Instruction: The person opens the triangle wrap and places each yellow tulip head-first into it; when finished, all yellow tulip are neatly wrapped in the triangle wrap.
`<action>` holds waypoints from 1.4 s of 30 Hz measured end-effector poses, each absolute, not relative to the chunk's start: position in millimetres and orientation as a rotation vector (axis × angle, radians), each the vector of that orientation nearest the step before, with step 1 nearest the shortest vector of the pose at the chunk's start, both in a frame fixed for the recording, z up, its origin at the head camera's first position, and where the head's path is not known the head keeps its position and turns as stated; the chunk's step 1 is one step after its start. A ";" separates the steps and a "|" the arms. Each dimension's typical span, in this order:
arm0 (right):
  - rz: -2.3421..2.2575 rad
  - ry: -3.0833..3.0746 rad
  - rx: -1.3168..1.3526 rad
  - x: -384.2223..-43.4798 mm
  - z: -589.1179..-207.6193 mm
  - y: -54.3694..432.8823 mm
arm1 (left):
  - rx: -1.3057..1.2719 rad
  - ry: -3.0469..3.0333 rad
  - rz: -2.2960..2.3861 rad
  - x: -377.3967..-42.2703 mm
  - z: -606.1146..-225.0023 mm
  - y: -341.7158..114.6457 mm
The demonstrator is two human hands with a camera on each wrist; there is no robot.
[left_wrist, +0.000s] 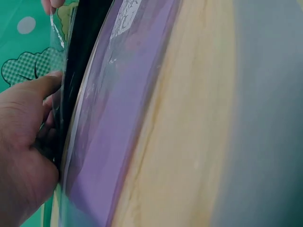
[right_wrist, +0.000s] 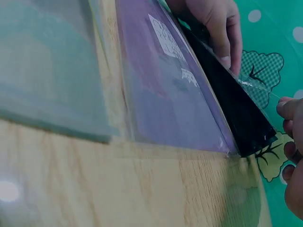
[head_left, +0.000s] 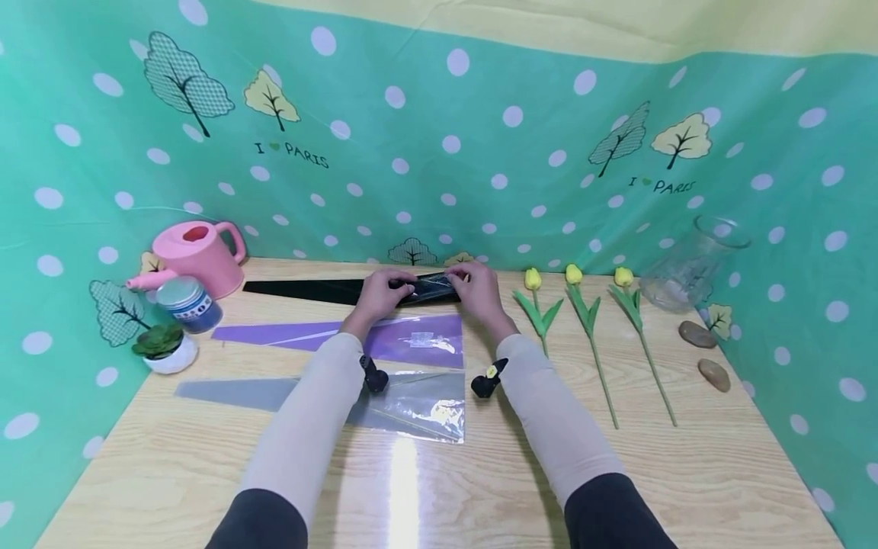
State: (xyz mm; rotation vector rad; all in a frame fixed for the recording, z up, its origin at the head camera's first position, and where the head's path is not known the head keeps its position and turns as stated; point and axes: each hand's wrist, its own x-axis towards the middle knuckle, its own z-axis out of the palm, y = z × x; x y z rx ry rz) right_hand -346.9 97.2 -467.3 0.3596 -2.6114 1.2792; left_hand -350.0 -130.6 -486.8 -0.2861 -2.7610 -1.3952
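At the back of the table lies a black tapered flower sleeve (head_left: 309, 290) with a clear plastic front. My left hand (head_left: 379, 293) pinches its clear film with thumb and fingers, partway along the wide end. Toward the right end, my right hand (head_left: 478, 288) pinches the film's edge, which stands lifted off the black backing (right_wrist: 236, 109) in the right wrist view. Just in front lies a purple sleeve (head_left: 405, 343) with a white label. A grey sleeve (head_left: 240, 390) lies nearest me, partly hidden under my left forearm.
Three yellow tulips (head_left: 573, 274) lie to the right, beside a clear glass vase (head_left: 679, 278) and two brown stones (head_left: 714, 375). A pink watering can (head_left: 206, 259), a blue jar (head_left: 192, 309) and a potted succulent (head_left: 165, 351) stand at left. A polka-dot cloth (head_left: 446, 183) hangs behind.
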 end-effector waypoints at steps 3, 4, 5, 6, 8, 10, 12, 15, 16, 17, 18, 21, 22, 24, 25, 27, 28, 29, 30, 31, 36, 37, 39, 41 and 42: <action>1.320 -2.613 0.363 -342.5 -463.4 98.1 | -0.252 -2.749 -1.394 -349.8 -488.5 -130.8; 1.345 -2.609 0.358 -340.0 -461.4 99.5 | -0.244 -2.741 -1.400 -349.7 -488.9 -130.8; 1.376 -2.602 0.351 -336.8 -459.0 101.8 | -0.237 -2.734 -1.403 -349.6 -489.3 -130.9; 1.416 -2.590 0.342 -333.1 -456.4 105.0 | -0.231 -2.724 -1.410 -349.5 -489.7 -131.0; 1.479 -2.558 0.328 -324.7 -450.7 114.2 | -0.217 -2.704 -1.430 -349.8 -490.9 -131.6; 1.492 -2.544 0.296 -314.5 -445.5 127.2 | -0.195 -2.689 -1.448 -349.8 -492.1 -133.0; 1.488 -2.533 0.269 -303.9 -442.1 142.9 | -0.180 -2.674 -1.467 -350.3 -493.1 -135.3; 1.457 -2.525 0.215 -285.2 -440.4 168.2 | -0.172 -2.660 -1.484 -350.7 -492.8 -138.7; 1.458 -2.523 0.196 -278.9 -441.1 176.6 | -0.175 -2.655 -1.489 -351.0 -492.5 -139.5; 1.450 -2.524 0.178 -272.4 -442.2 184.8 | -0.176 -2.652 -1.492 -351.0 -492.3 -140.2; 1.442 -2.530 0.155 -265.7 -443.8 192.4 | -0.176 -2.651 -1.492 -350.9 -492.0 -140.6; 1.408 -2.585 0.071 -246.9 -448.9 211.9 | -0.170 -2.643 -1.497 -350.8 -492.0 -141.4; 1.390 -2.606 0.043 -241.6 -451.3 217.3 | -0.169 -2.640 -1.502 -350.8 -492.2 -141.4; 1.365 -2.643 -0.016 -231.5 -455.0 225.9 | -0.162 -2.637 -1.514 -350.7 -492.7 -141.4; 1.349 -2.660 -0.045 -227.2 -456.9 229.5 | -0.160 -2.635 -1.518 -350.6 -493.1 -141.2; 1.318 -2.688 -0.099 -219.5 -461.0 235.4 | -0.155 -2.631 -1.527 -350.3 -493.8 -140.8; 1.305 -2.704 -0.125 -216.1 -463.0 237.9 | -0.153 -2.633 -1.526 -350.1 -494.3 -140.5; 1.297 -2.717 -0.147 -212.8 -464.8 239.8 | -0.151 -2.636 -1.526 -350.0 -494.9 -140.2; 1.283 -2.733 -0.164 -209.8 -466.6 241.5 | -0.151 -2.638 -1.525 -349.8 -495.4 -139.8; 1.267 -2.749 -0.174 -207.4 -468.5 242.7 | -0.152 -2.640 -1.523 -349.6 -495.8 -139.4; 1.176 -2.778 -0.166 -202.3 -478.2 243.2 | -0.148 -2.658 -1.522 -348.8 -496.4 -137.8; 1.145 -2.778 -0.152 -202.5 -479.8 242.5 | -0.151 -2.656 -1.525 -348.7 -496.0 -137.7; 1.092 -2.779 -0.126 -203.3 -481.9 240.4 | -0.153 -2.657 -1.526 -348.4 -495.2 -137.4; 1.041 -2.786 -0.105 -203.8 -481.8 238.5 | -0.160 -2.658 -1.522 -348.4 -494.5 -137.3; 1.020 -2.793 -0.101 -204.1 -481.2 237.8 | -0.163 -2.656 -1.522 -348.5 -493.9 -137.1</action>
